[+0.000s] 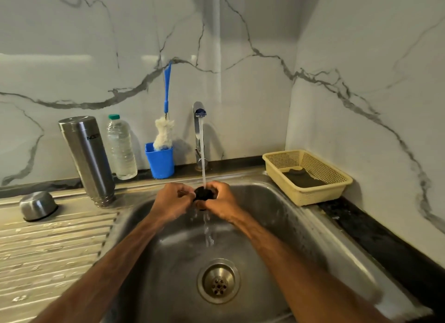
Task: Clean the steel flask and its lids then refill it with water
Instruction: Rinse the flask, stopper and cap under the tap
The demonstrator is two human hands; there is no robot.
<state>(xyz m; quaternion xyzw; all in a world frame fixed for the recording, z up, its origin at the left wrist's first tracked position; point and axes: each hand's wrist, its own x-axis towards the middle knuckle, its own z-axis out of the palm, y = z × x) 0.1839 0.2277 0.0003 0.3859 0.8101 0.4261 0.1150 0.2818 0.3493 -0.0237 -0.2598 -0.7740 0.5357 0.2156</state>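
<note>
Head view: gripping small black round plastic lid (203, 193) from both sides, straight below chrome tap (198, 120) spout, right in the running water stream (203, 159), above the steel sink (277, 226) basin. Left hand (172, 198) curled onto its left edge, right hand (220, 198) curled round its right side and underneath. Fingers bent on both, pinching, not spread. Top face seemingly up to the flow, underside hidden.

Tall brushed-steel flask (88, 159) well left of tap, standing mouth-down, long axis near upright with slight lean. Domed steel cup lid (38, 205) further left of tap, rim down.

Probably mid-rinse on black lid, refill not started. For a reach to flask: leftward from grip, left hand nearer, no crossing the stream. White bottle brush with blue handle (166, 130) just left of tap, parked in blue plastic cup (160, 160).
</note>
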